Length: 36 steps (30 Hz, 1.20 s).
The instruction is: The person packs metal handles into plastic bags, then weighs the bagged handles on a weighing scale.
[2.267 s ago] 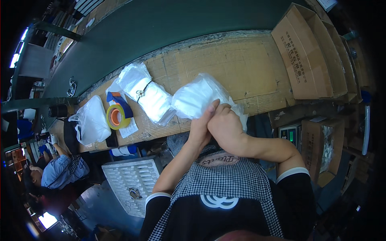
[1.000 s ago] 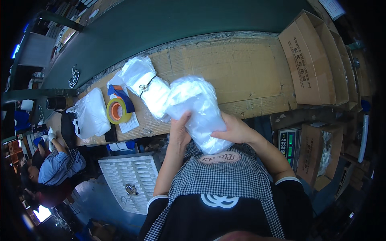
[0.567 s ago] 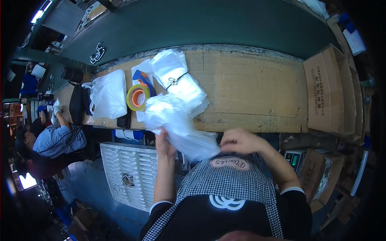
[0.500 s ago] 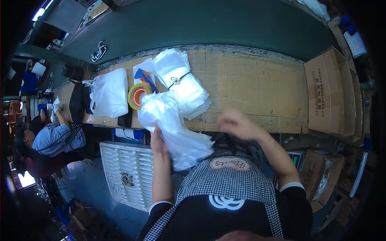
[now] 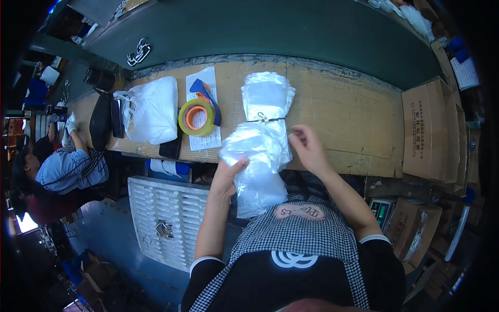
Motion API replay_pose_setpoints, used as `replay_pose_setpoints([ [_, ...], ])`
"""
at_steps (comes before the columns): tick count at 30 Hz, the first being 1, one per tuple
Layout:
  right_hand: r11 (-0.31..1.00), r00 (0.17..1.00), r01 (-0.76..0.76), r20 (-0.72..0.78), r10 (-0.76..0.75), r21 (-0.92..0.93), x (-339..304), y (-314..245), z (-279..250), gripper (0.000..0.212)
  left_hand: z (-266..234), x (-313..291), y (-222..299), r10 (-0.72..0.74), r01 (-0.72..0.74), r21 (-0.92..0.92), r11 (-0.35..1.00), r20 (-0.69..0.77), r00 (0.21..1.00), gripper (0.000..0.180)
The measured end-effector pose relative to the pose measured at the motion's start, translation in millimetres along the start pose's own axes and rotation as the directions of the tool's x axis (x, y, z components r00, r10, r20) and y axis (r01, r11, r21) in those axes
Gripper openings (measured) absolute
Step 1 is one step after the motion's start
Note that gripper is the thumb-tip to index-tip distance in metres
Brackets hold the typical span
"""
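A loose stack of clear plastic bags [image 5: 260, 182] is held at its left side by my left hand [image 5: 227, 176], the thumb on top and the fingers underneath. Its upper part overlaps a second bundle of plastic bags [image 5: 266, 93], which lies on the cardboard-covered bench with a dark tie [image 5: 266, 120] round its middle. My right hand [image 5: 307, 150] is beside the right edge of that bundle. Its fingers are loosely bent and apart from the thumb, with nothing visible between them.
Left of the bags lie yellow-green and orange tape rolls [image 5: 196, 117], a blue-handled tool [image 5: 208, 99], a printed sheet [image 5: 204, 143] and a white carrier bag [image 5: 156, 112]. Cardboard boxes [image 5: 423, 130] stand at the bench's right end. A co-worker [image 5: 67, 169] sits at far left.
My left hand has moved right with the loose bags, bringing them over the tied bundle. The bundle now lies straighter. My right hand has shifted slightly and is less blurred.
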State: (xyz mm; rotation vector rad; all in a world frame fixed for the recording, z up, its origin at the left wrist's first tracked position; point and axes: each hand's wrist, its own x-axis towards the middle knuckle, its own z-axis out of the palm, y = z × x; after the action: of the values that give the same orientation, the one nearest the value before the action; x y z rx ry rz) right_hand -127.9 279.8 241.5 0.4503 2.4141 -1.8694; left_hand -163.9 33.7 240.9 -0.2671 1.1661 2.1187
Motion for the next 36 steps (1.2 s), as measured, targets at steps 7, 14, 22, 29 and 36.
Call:
replay_pose_setpoints([
  [7,0.945,0.954,0.24,0.234,-0.187,-0.221,-40,-45,42,0.057,29,-29,4,0.202,-0.202,-0.013,0.979,0.011,0.979,0.071],
  [14,0.864,0.81,0.474,0.466,-0.355,-0.167,15,-77,13,0.051,-13,-53,27,0.224,-0.234,-0.063,0.97,-0.134,0.965,0.067],
  [22,0.603,0.801,0.592,0.475,-0.364,-0.535,90,-40,11,0.036,11,-15,77,0.072,-0.084,0.159,0.984,0.079,0.994,0.084],
  [29,0.981,0.81,-0.02,0.579,-0.098,0.194,122,-28,-7,0.038,57,54,62,0.026,-0.117,0.353,0.928,0.253,0.967,0.071],
  [36,0.929,0.879,-0.115,0.472,-0.069,0.351,128,-68,-20,0.023,34,91,32,0.204,-0.295,0.613,0.733,0.215,0.955,0.036],
])
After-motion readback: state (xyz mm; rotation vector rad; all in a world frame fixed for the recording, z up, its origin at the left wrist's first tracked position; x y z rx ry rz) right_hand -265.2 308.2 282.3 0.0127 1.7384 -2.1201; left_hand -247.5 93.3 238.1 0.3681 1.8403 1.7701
